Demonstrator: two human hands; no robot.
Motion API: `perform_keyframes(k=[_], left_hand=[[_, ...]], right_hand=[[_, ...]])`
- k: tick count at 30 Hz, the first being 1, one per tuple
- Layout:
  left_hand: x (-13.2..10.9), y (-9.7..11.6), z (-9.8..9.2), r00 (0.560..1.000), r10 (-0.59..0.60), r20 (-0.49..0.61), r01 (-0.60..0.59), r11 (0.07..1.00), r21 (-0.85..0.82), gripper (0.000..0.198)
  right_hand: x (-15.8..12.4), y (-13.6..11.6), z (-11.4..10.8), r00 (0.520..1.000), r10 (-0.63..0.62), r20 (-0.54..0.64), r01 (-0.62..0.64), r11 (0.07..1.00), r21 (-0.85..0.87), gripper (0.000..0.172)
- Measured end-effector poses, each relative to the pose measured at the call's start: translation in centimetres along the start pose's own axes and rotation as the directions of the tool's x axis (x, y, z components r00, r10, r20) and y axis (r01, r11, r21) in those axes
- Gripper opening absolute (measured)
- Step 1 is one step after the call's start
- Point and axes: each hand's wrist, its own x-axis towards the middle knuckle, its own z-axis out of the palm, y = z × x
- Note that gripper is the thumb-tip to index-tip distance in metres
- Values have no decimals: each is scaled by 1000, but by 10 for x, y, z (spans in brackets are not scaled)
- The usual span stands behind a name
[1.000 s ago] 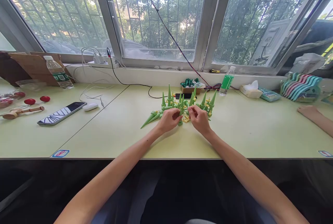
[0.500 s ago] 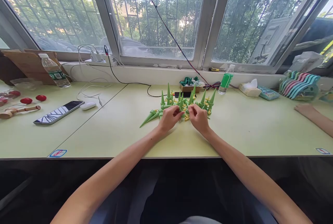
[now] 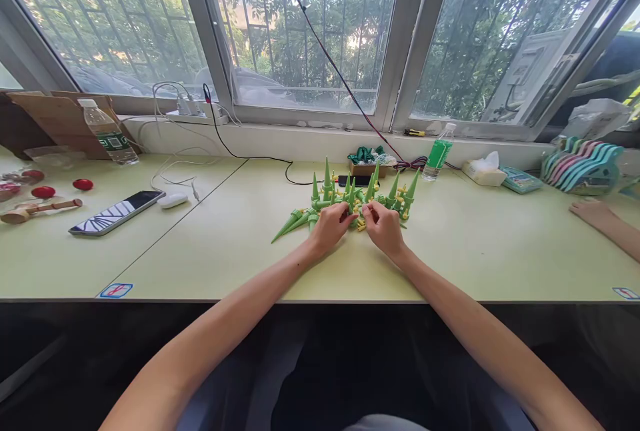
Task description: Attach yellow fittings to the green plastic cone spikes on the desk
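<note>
- The left hand (image 3: 331, 227) is closed in a pinch on a green spike (image 3: 353, 220) at the near edge of the spike cluster (image 3: 370, 196), mid-worktop (image 3: 225, 251).
- The right hand (image 3: 384, 229) is pinched narrow against the same piece; whether it holds anything is too small to tell.
- Risk: a sideways nudge could likely topple upright spikes and scatter the yellow bits (image 3: 360, 225).

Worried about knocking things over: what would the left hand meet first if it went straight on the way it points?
The left hand would first meet the green spikes standing right ahead of it; it seems to touch them, though depth is unclear.
</note>
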Motion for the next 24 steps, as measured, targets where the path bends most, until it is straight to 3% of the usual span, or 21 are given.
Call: perform_keyframes(k=[5, 11, 19, 24], left_hand=[[-1, 0, 0, 999, -22, 28, 21, 999, 27, 28], [-2, -1, 2, 998, -47, 52, 45, 998, 40, 10], [-2, 0, 0, 999, -27, 45, 25, 998, 60, 11], [-2, 5, -4, 994, -44, 95, 34, 994, 104, 13]], right_hand=[[0, 0, 0, 998, 29, 57, -27, 999, -38, 28], [1, 3, 1, 984, 96, 149, -78, 989, -126, 20], [1, -1, -2, 956, 164, 244, -106, 966, -235, 20], [2, -3, -2, 939, 202, 278, -119, 950, -288, 22]])
